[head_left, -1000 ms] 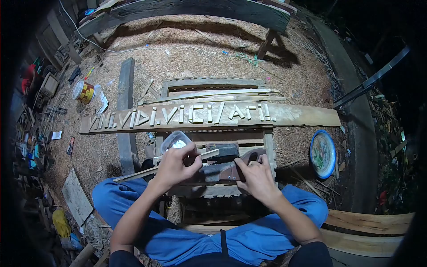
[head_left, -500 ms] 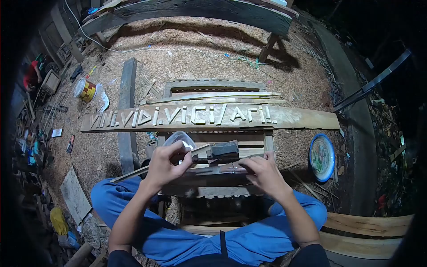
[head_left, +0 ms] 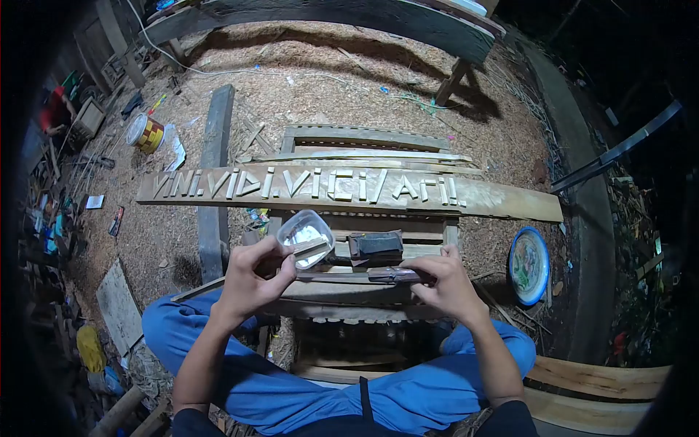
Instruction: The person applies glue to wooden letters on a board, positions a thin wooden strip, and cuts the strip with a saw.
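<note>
Thin wooden strip (head_left: 312, 246) is pinched between the thumb and fingers of my left hand (head_left: 251, 280); its long end runs out to the lower left. My right hand (head_left: 445, 285) grips a knife (head_left: 389, 275) by its dark handle, the blade pointing left just below the strip's tip. Behind the strip sits a clear plastic tub (head_left: 326, 224) with white stuff inside. A dark rectangular block (head_left: 375, 245) rests on the slatted wooden stand (head_left: 451, 231). Beyond it lies a long board (head_left: 510, 199) bearing raised letters (head_left: 331, 186) made of small wood pieces.
A blue-rimmed basin (head_left: 545, 266) stands at the right. Loose strips (head_left: 408, 155) lie behind the board. A paint bucket (head_left: 145, 134) and a dark beam (head_left: 217, 131) are on the shavings-covered ground. Far left, a person in red (head_left: 54, 109) is partly visible.
My left hand has moved slightly left and down with the strip, uncovering more of the tub. The knife has turned nearly level and its blade now lies farther left.
</note>
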Tool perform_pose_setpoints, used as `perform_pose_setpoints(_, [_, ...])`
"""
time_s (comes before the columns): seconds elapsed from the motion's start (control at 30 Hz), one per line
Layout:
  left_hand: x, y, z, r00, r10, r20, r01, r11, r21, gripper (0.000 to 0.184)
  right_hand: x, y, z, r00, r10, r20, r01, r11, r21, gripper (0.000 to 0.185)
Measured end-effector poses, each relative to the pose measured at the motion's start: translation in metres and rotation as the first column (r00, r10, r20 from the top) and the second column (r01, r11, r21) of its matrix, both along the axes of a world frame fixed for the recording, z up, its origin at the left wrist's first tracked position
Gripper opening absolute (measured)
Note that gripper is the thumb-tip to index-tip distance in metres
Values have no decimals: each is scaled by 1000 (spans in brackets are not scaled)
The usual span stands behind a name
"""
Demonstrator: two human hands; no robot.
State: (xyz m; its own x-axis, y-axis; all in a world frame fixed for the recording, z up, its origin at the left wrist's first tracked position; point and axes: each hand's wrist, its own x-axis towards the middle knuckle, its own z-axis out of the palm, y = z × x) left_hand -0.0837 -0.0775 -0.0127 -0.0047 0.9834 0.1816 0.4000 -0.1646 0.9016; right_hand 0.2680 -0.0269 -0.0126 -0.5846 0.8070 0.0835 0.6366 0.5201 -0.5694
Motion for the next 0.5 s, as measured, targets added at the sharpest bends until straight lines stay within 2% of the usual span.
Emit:
perform_pose_setpoints(0.13, [-6, -3, 0, 1000, 2, 26, -2, 1000, -12, 10, -8, 6, 8, 1000, 17, 16, -17, 998, -52, 36])
perform_pose_setpoints(0.27, [-9, -9, 9, 1000, 3, 11, -3, 1000, 24, 10, -12, 8, 7, 999, -38, -11, 37, 993, -111, 34])
perform_pose_setpoints(0.43, [-6, -17, 18, 992, 26, 123, -30, 999, 26, 12, -12, 7, 5, 997, -62, -54, 55, 991, -123, 36])
perform_pose_setpoints(0.47, [-5, -18, 18, 991, 37, 129, -41, 999, 29, 12, -10, 3, -1, 975, -174, -138, 146, 970, -193, 36])
perform_pose_setpoints(0.5, [-4, -17, 18, 998, 19, 57, -20, 1000, 15, 13, -9, -3, -5, 933, -290, -213, 228, 935, -271, 37])
